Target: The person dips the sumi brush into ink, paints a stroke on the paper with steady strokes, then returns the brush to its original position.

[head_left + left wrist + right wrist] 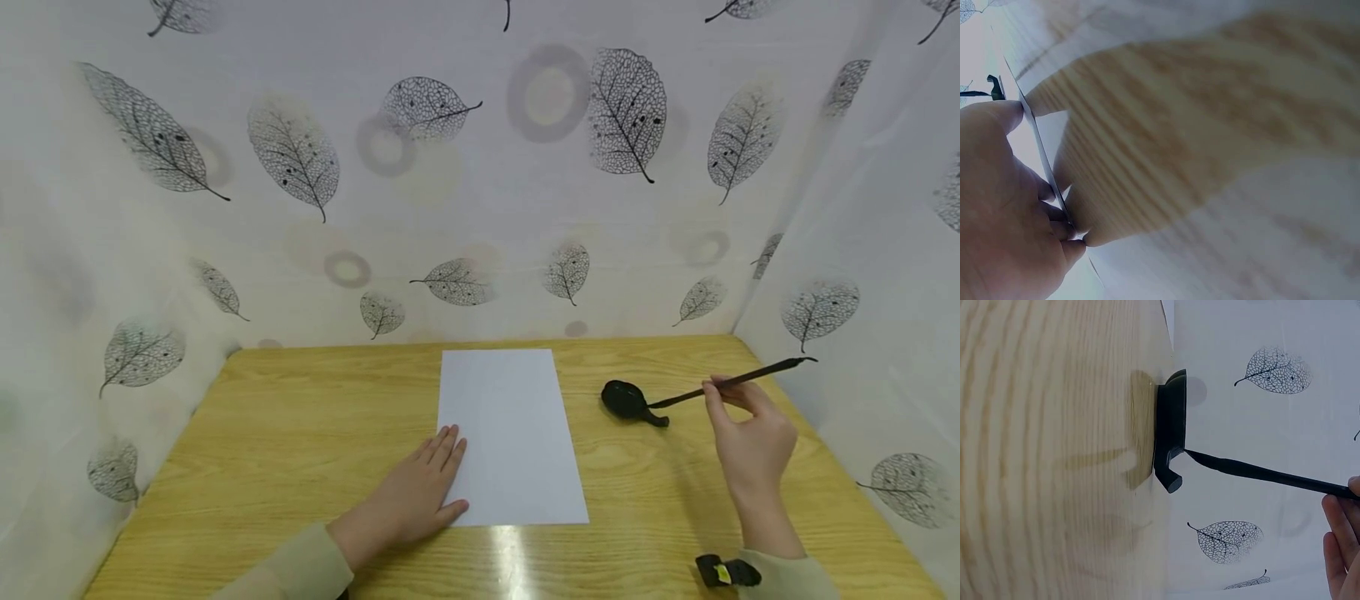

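A blank sheet of white paper (510, 433) lies on the wooden table. My left hand (420, 492) rests on its lower left edge, fingers extended over the paper; the left wrist view shows the same hand (1016, 206) along the paper's edge. Between thumb and fingers, my right hand (753, 442) pinches the dark handle of a writing brush (697, 394). The brush slants down to the left, its black tip at the rim of a small black ink dish (624, 400) with a short curved handle. In the right wrist view the brush (1260, 474) meets the dish (1171, 419) at its rim.
The table (315, 417) has a yellow wood-grain top. Leaf-patterned white cloth (487, 200) walls it in at the back and both sides. A black strap-like device (727, 572) sits at the right sleeve.
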The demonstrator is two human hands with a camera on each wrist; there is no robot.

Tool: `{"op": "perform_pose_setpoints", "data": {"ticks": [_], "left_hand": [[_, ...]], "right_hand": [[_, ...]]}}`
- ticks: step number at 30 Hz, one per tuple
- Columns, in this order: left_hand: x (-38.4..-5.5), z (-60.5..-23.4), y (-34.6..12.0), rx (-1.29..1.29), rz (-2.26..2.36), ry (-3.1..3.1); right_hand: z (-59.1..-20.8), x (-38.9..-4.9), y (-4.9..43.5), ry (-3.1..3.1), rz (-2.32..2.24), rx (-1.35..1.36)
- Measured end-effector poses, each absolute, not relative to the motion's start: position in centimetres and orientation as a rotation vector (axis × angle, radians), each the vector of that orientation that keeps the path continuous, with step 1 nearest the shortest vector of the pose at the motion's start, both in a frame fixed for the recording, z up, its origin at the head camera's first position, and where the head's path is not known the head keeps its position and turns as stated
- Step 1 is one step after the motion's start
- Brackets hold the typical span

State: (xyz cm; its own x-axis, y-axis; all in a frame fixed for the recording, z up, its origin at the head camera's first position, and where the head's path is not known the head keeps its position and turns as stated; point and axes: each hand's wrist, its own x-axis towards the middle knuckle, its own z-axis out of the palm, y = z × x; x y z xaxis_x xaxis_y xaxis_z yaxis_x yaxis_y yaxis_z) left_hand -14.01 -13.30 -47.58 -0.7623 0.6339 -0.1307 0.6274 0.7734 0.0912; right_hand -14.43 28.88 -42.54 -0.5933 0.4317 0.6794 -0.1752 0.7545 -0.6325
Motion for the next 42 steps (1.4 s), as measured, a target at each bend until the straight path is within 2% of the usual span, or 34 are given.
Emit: {"op": "perform_pose_setpoints", "data": {"ticks": [42], "left_hand": [[-14.04, -47.29, -13.37, 0.999, 0.069, 2.806]], "right_hand": [[-42.53, -14.78, 28.38, -2.055, 0.817, -0.159]]}}
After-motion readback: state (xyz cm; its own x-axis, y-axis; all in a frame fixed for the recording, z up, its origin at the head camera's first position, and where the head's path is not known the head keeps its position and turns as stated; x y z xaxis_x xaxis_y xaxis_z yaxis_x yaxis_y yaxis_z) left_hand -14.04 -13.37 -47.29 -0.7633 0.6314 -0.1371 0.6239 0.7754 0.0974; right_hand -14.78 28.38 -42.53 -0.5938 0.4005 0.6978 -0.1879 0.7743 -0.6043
